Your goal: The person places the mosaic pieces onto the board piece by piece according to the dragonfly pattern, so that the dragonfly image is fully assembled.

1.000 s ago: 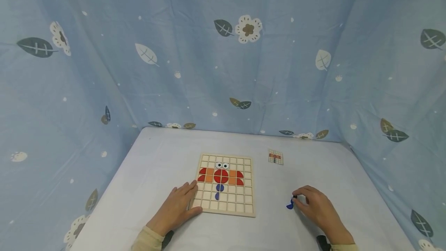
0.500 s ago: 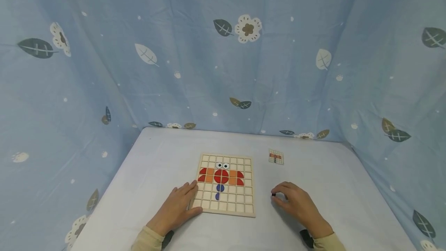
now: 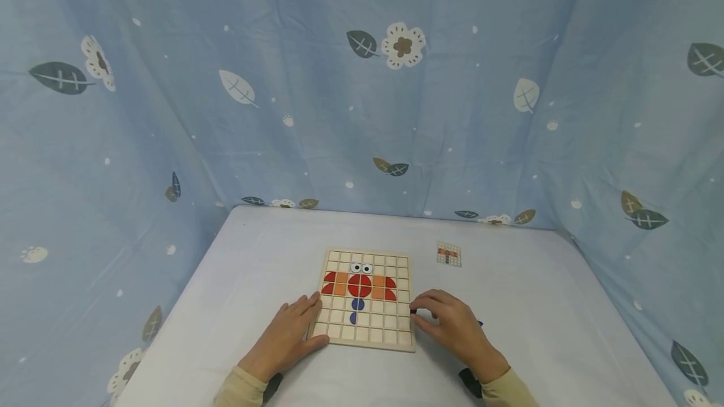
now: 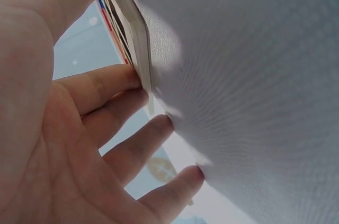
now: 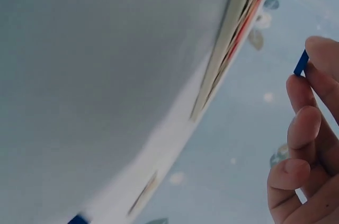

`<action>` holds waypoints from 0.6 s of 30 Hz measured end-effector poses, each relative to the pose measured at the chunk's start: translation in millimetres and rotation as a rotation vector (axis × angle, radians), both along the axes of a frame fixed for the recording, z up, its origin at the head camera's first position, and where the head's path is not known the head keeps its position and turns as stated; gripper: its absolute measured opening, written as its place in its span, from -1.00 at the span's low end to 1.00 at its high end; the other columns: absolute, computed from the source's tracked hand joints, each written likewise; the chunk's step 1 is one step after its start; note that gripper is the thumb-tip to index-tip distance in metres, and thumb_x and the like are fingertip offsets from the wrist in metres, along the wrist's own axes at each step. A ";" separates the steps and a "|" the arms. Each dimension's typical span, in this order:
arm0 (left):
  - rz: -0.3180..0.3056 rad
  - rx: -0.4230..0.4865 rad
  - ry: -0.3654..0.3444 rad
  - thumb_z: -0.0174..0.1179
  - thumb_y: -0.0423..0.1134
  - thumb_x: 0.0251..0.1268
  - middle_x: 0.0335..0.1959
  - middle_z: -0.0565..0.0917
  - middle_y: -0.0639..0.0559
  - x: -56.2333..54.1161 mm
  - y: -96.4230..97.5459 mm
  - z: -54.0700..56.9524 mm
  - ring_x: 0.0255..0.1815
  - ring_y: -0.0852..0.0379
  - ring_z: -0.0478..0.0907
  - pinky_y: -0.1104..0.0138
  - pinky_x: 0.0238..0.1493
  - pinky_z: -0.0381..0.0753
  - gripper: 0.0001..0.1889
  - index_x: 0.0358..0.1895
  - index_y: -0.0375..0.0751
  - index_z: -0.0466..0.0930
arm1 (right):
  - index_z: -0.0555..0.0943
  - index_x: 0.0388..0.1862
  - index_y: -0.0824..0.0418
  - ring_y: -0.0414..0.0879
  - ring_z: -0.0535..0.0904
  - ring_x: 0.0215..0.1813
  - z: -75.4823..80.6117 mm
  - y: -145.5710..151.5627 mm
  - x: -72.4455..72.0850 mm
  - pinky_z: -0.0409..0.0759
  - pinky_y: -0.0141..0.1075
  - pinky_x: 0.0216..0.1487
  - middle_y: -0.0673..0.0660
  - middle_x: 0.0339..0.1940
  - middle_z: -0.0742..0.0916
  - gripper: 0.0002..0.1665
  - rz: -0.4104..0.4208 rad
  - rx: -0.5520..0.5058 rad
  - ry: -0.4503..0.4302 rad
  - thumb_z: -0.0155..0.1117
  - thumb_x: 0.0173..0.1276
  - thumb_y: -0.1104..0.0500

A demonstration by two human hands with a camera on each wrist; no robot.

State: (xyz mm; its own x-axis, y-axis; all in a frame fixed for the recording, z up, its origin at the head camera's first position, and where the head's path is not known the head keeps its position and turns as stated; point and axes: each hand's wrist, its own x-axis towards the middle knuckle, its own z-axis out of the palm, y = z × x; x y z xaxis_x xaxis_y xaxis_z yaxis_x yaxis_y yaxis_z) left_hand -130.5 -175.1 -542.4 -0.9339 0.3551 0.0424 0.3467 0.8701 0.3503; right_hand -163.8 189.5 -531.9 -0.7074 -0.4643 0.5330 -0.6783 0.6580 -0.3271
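Note:
A square wooden grid board (image 3: 389, 336) lies on the table with flat coloured tiles in its cells: two eye tiles, a red circle of quarter tiles, orange squares, red wing tiles and blue tiles below. My left hand (image 3: 288, 335) rests at its near left corner, fingers fairly straight along the left side, thumb on the near edge. Between thumb and forefinger my right hand (image 3: 449, 325) pinches a small blue tile (image 5: 301, 63), right by the board's right edge. Another blue tile (image 3: 480, 323) lies behind that hand, mostly hidden in the head view.
A small picture card (image 3: 449, 254) with a similar coloured pattern lies to the right beyond the board. The white table (image 3: 271, 237) is bounded by a blue patterned cloth (image 3: 317, 112) at the back and both sides.
My right hand has picked up a blue tile from the right of the table and carried it left to the board's right edge. The left hand and board have stayed put.

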 end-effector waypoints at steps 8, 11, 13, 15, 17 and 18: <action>0.005 -0.004 -0.017 0.31 0.21 0.29 0.48 0.40 -0.15 0.8 0.3 0.3 0.48 -0.23 0.31 -0.21 0.40 0.31 -0.18 0.42 -0.34 0.43 | 0.77 -0.20 -0.04 -0.25 0.56 -0.34 8.7 -26.4 3.7 0.54 -0.51 -0.38 -0.19 -0.14 0.71 -0.72 0.001 -0.042 -0.063 0.66 0.10 0.14; 0.011 -0.012 -0.020 0.30 0.22 0.29 0.49 0.39 -0.14 0.9 0.1 -0.1 0.48 -0.22 0.31 -0.21 0.41 0.30 -0.17 0.43 -0.33 0.42 | 0.76 -0.20 -0.05 -0.21 0.58 -0.33 10.3 -35.1 4.5 0.56 -0.50 -0.37 -0.19 -0.12 0.71 -0.72 0.004 -0.052 -0.082 0.65 0.12 0.13; 0.013 -0.015 -0.022 0.30 0.23 0.29 0.49 0.39 -0.13 0.7 0.2 -0.3 0.49 -0.21 0.30 -0.21 0.42 0.29 -0.17 0.43 -0.32 0.42 | 0.76 -0.19 -0.05 -0.20 0.59 -0.33 10.1 -40.0 5.0 0.56 -0.50 -0.37 -0.20 -0.12 0.71 -0.73 0.002 -0.056 -0.096 0.64 0.13 0.12; 0.013 -0.013 -0.022 0.29 0.23 0.29 0.50 0.39 -0.13 0.4 0.3 -0.4 0.49 -0.21 0.30 -0.21 0.42 0.29 -0.17 0.43 -0.32 0.42 | 0.76 -0.19 -0.05 -0.20 0.59 -0.33 8.9 -44.3 5.5 0.56 -0.50 -0.36 -0.20 -0.12 0.71 -0.73 0.003 -0.060 -0.107 0.64 0.13 0.12; 0.011 -0.008 -0.026 0.30 0.22 0.30 0.50 0.38 -0.13 0.4 0.3 0.2 0.49 -0.21 0.29 -0.21 0.42 0.28 -0.18 0.43 -0.33 0.42 | 0.76 -0.19 -0.04 -0.21 0.58 -0.34 7.6 -48.3 5.7 0.55 -0.50 -0.36 -0.19 -0.13 0.71 -0.74 0.020 -0.060 -0.101 0.63 0.14 0.12; 0.011 -0.004 -0.028 0.30 0.21 0.30 0.50 0.38 -0.14 0.3 0.3 0.3 0.49 -0.22 0.29 -0.21 0.42 0.28 -0.18 0.43 -0.33 0.42 | 0.76 -0.19 -0.04 -0.22 0.57 -0.35 7.1 -50.5 5.9 0.54 -0.51 -0.36 -0.19 -0.14 0.71 -0.74 0.025 -0.055 -0.096 0.64 0.14 0.11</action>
State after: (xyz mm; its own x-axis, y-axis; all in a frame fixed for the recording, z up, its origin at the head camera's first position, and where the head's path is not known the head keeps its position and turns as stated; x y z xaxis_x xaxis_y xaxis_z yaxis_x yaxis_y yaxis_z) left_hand -130.3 -174.8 -542.1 -0.9385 0.3450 0.0146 0.3273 0.8752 0.3563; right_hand -157.9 139.1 -524.8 -0.7453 -0.4539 0.4884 -0.6577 0.6208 -0.4266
